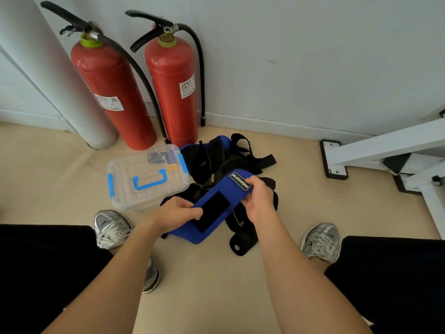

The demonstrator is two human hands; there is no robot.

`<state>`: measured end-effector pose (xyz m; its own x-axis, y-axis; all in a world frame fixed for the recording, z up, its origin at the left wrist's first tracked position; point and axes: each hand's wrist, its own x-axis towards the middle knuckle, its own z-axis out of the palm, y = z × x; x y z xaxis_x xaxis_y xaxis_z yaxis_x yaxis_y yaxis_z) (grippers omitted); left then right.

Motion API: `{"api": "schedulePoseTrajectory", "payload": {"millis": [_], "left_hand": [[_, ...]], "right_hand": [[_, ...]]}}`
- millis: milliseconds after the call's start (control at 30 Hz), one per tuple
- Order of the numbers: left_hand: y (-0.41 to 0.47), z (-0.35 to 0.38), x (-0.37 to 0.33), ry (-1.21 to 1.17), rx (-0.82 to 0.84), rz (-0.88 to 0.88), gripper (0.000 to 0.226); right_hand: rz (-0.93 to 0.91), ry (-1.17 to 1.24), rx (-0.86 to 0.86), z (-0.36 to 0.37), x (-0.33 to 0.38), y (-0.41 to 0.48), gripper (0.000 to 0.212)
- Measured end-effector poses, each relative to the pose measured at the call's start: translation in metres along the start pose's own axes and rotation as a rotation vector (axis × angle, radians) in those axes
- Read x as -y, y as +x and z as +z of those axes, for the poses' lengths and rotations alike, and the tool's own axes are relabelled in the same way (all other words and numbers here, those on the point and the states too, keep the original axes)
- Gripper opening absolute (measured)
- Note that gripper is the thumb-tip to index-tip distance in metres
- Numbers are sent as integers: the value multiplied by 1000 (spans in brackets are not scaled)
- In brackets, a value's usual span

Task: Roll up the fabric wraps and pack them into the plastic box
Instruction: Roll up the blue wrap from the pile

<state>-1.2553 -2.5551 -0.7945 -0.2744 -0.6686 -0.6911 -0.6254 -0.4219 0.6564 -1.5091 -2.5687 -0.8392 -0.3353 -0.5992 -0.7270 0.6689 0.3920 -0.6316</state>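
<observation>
Bare forearms (115,273), black trousers (41,266); silver-grey mesh trainers (321,242), white laces, small dark swoosh marks

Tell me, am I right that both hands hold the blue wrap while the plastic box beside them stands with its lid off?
Not quite: the head view shows the lid on the plastic box. The left hand and right hand do both hold the blue wrap.

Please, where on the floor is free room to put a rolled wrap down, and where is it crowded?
Free: bare floor right of the wrap pile, up to the white frame; floor left of the plastic box; floor between the forearms. Crowded: box, pile and fire extinguishers sit close together.
</observation>
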Motion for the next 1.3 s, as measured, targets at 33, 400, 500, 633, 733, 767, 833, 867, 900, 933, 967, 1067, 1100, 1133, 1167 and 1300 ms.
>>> {"api": "schedulePoseTrajectory", "payload": {"millis": [33,400,500,633,733,767,833,867,900,933,967,1067,1100,1133,1167,1300], "left_hand": [[-1,-1,-3,1,12,-11,29],[-3,26,6,-130,360,-123,51],[2,38,19,-122,328,-163,40],[9,42,49,-200,94,-310,23],[11,35,58,-243,-262,-358,17],[11,31,58,-231,-388,-361,21],[7,19,57,-132,-610,-339,25],[5,14,54,-67,-690,-315,24],[2,10,50,-7,-750,-282,23],[1,7,45,45,-792,-243,22],[1,4,40,83,-825,-205,21],[9,-2,29,158,-872,-114,23],[13,-4,29,185,-854,-81,23],[18,-5,31,203,-817,-41,23],[23,-5,32,211,-768,-1,25],[38,-2,30,208,-669,87,23]], "right_hand": [[10,51,-10,-2,5,0,33],[241,-609,458,-21,-11,-37,30],[282,-823,511,-21,-32,-49,32],[169,-1120,414,-23,-47,-49,38],[-137,-1438,249,-34,-50,-38,19],[-203,-1498,180,-37,-51,-35,16],[-265,-1510,25,-38,-51,-30,14],[-302,-1485,-52,-35,-51,-28,11],[-364,-1467,-112,-29,-50,-26,11],[-448,-1465,-142,-22,-50,-23,14],[-544,-1475,-140,-14,-50,-19,19],[-824,-1619,0,13,-52,-8,45],[-884,-1694,57,22,-51,-4,52],[-914,-1752,108,32,-51,1,59],[-905,-1791,149,40,-50,6,65],[-621,-1840,162,59,-40,30,101]]}}
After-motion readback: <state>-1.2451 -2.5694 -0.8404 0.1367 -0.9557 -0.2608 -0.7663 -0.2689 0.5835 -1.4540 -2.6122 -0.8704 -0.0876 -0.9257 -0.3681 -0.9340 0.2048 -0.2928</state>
